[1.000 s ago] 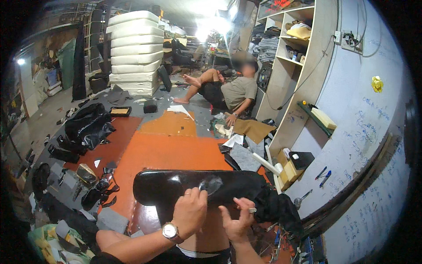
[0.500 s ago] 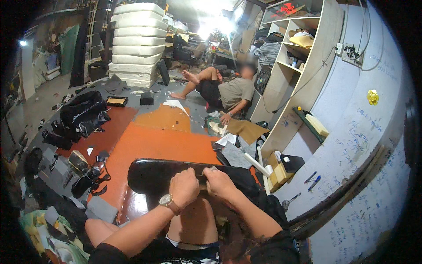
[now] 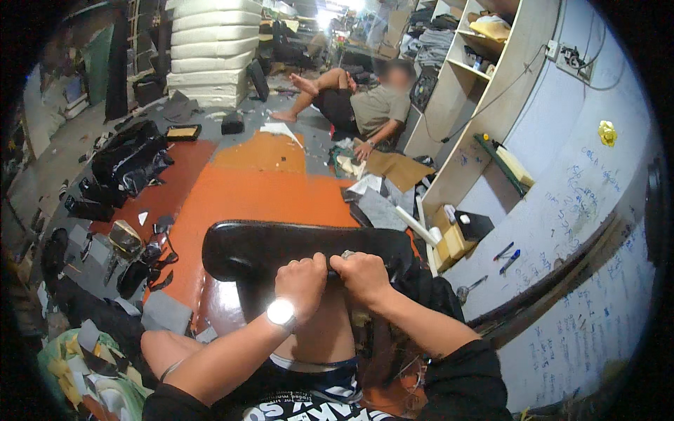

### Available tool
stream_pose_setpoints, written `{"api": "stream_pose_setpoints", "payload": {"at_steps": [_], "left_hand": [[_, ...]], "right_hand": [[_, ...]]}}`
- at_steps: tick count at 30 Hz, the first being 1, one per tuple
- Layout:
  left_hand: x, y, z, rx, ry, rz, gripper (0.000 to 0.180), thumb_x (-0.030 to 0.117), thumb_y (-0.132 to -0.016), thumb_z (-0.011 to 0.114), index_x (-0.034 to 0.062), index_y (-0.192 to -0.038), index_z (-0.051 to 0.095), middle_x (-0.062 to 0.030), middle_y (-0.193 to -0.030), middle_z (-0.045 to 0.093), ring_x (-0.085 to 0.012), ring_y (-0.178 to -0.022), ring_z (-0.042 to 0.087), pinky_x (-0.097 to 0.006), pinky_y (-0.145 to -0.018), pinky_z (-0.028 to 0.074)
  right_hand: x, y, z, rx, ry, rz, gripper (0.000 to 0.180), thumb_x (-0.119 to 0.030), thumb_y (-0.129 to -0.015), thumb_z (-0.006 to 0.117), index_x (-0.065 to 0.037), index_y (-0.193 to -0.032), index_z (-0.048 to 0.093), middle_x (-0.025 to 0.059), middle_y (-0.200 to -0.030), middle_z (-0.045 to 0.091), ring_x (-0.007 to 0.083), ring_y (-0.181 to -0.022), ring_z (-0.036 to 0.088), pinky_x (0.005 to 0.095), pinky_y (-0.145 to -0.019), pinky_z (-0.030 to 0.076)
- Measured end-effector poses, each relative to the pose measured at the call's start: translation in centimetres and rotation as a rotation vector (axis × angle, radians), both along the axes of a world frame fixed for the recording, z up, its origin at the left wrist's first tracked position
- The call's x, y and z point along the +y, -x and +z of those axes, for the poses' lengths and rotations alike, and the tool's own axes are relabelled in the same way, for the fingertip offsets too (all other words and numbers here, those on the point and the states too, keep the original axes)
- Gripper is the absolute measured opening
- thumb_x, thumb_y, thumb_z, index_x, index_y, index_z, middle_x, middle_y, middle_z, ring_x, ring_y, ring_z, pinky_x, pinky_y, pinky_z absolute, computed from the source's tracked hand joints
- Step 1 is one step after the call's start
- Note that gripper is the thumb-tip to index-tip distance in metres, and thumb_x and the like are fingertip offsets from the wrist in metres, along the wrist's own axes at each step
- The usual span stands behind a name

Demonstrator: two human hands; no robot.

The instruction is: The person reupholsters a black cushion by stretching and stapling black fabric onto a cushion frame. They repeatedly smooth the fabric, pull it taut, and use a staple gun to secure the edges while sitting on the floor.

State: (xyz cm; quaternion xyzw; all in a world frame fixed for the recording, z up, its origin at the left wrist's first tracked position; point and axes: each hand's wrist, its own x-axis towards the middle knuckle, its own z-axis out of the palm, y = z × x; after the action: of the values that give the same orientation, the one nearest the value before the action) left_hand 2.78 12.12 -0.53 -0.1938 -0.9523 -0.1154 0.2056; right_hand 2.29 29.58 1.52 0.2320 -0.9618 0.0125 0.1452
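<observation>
Leather-like stuff, black and shiny, covered a long pad point(image 3: 246, 242) that lay crossways just past the person's two hands. The left hand point(image 3: 302, 282) and the right hand point(image 3: 363, 278) were both closed, with knuckles up, and they gripped the near edge of the pad close to its middle. The hands were side by side, with a tiny gap between them. Just what the fingertips pinched could not be told, because the backs of the hands hid it. The round end of the pad stuck out well to the left of the left hand. The other end ran past the right hand, and dark, crumpled cloth point(image 3: 444, 295) lay near it. A watch point(image 3: 281, 313) sat on the left wrist, and a ring point(image 3: 347, 255) was on the right hand. A bare leg point(image 3: 324, 333) showed under the hands. Past the pad, an orange sheet point(image 3: 270, 193) lay flat on the floor. Farther off, another person point(image 3: 379, 112) leaned back on the floor, with one hand near a brown sheet point(image 3: 399, 170). White cushions point(image 3: 214, 59) stood in a tall pile at the back.
</observation>
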Motion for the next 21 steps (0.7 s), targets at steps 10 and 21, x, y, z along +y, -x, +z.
{"api": "stream_pose_setpoints", "payload": {"at_steps": [10,21], "left_hand": [[0.2,-1.1,0.0,-0.078,0.078,-0.035,0.012,0.021,-0.093,0.071,0.0114,-0.094,0.064,-0.0124,-0.089,0.072,-0.0304,-0.091,0.076,-0.041,-0.069,0.062],[-16.5,14.5,4.9,-0.032,-0.238,0.251,0.060,0.049,-0.093,0.078,-0.0008,-0.126,0.072,-0.0213,-0.116,0.074,-0.0397,-0.115,0.068,-0.047,-0.100,0.055]], "right_hand": [[0.5,-0.9,-6.2,0.464,0.148,0.033,0.011,-0.017,-0.084,0.064,-0.018,-0.076,0.057,0.0027,-0.070,0.055,0.0249,-0.067,0.062,0.0415,-0.057,0.049],[0.3,8.9,-3.1,0.490,0.163,0.109,0.013,-0.011,-0.084,0.063,-0.016,-0.075,0.055,0.0064,-0.067,0.054,0.0288,-0.065,0.062,0.0446,-0.055,0.048]]}}
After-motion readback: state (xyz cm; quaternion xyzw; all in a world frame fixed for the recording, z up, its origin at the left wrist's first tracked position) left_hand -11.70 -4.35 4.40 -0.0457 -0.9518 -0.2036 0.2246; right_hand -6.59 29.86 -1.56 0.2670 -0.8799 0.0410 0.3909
